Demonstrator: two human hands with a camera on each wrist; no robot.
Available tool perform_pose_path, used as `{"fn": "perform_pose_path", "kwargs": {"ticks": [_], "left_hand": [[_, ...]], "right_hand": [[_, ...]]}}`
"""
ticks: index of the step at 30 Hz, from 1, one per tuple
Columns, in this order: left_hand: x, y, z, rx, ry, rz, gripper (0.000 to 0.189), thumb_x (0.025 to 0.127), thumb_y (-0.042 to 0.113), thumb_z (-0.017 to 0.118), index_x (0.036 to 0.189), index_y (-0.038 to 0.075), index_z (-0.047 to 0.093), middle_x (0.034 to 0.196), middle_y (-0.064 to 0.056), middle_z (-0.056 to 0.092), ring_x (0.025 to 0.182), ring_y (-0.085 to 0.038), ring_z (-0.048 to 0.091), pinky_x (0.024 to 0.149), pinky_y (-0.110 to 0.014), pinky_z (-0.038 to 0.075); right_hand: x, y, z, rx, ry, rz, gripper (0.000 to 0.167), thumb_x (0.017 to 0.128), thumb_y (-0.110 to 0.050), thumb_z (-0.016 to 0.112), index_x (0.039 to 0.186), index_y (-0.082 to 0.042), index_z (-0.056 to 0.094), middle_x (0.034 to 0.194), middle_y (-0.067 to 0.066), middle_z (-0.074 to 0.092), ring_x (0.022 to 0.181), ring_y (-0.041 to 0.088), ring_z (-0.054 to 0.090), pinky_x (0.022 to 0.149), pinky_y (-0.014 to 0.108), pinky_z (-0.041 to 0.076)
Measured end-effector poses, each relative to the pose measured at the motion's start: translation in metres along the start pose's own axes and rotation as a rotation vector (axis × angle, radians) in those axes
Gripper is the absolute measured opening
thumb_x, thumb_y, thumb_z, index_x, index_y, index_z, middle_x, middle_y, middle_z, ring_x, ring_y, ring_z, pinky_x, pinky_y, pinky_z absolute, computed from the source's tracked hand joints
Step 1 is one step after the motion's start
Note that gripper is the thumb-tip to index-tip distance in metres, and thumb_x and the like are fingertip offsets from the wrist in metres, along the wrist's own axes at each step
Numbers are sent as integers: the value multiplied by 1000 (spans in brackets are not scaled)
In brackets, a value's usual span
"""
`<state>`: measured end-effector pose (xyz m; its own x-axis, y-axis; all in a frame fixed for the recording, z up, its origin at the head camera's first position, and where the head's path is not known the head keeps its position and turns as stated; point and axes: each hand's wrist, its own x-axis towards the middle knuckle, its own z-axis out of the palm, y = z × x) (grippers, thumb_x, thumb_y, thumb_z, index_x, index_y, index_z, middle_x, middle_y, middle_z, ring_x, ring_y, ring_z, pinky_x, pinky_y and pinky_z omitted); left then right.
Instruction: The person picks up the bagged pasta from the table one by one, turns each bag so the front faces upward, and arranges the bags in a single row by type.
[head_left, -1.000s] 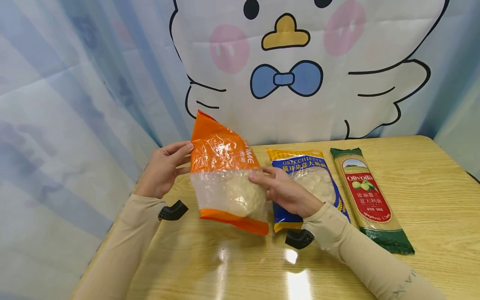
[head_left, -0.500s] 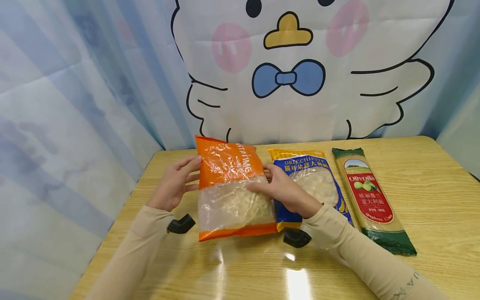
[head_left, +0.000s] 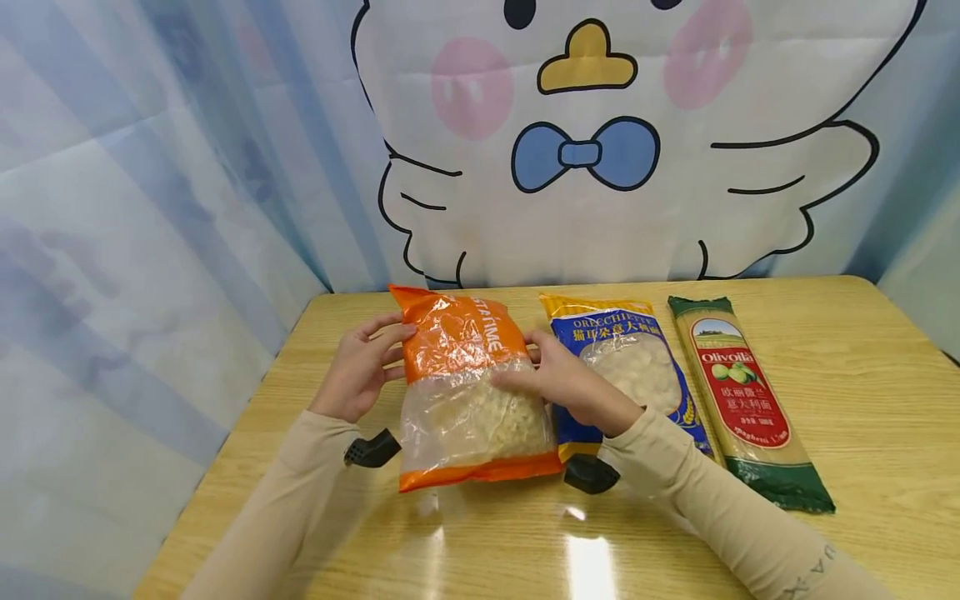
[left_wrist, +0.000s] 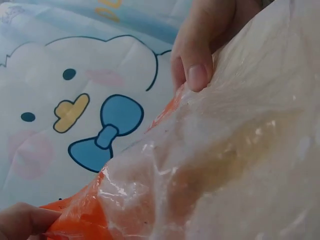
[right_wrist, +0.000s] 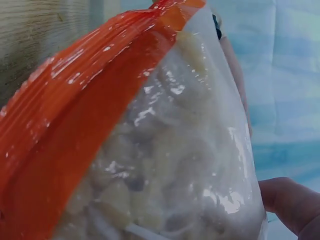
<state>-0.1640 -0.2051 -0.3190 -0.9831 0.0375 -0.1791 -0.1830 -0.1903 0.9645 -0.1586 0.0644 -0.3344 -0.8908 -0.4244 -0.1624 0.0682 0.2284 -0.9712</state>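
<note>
A bag of pasta, orange at top and bottom with a clear middle, is held between both hands in the head view. Its lower orange edge lies toward the near side, and pale pieces show through the plastic. My left hand pinches the bag's upper left edge, thumb in front. My right hand grips the right side, its thumb across the clear front and its other fingers partly hidden. In the left wrist view the right hand is at the far edge. Up close in the right wrist view, the bag bulges with pieces.
Right of the bag, a blue-and-yellow orecchiette bag lies on the wooden table, partly behind my right hand. Beyond it lies a long spaghetti packet with green ends. A printed curtain hangs behind the table.
The bag of pasta has come down toward the table and its top has tipped lower. My left hand has moved down and right with it; the right hand keeps its grip.
</note>
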Motion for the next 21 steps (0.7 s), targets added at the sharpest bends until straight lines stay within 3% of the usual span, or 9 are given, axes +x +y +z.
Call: {"fn": "perform_pose_path", "kwargs": {"ticks": [8, 15, 21], "left_hand": [[4, -4, -3, 15, 15, -25, 23, 98, 17, 64, 120, 13, 57, 105, -1, 67, 86, -14, 71, 73, -30, 62], [10, -17, -13, -4, 8, -71, 24, 99, 18, 63, 121, 14, 53, 111, -1, 63, 89, -15, 69, 73, -28, 61], [12, -25, -19, -26, -30, -55, 22, 100, 17, 60, 120, 12, 52, 108, 0, 65, 88, -16, 69, 74, -29, 61]], "right_hand": [[-1, 0, 0, 23, -9, 10, 68, 89, -17, 73, 141, 1, 34, 128, 27, 57, 91, 23, 68, 78, 35, 59], [-1, 0, 4, 47, -30, 26, 67, 91, -14, 70, 142, 2, 31, 133, 29, 53, 95, 26, 67, 78, 38, 60], [-3, -3, 7, 4, -20, 25, 67, 90, -13, 71, 143, 1, 31, 136, 29, 51, 100, 28, 66, 79, 36, 59]]}}
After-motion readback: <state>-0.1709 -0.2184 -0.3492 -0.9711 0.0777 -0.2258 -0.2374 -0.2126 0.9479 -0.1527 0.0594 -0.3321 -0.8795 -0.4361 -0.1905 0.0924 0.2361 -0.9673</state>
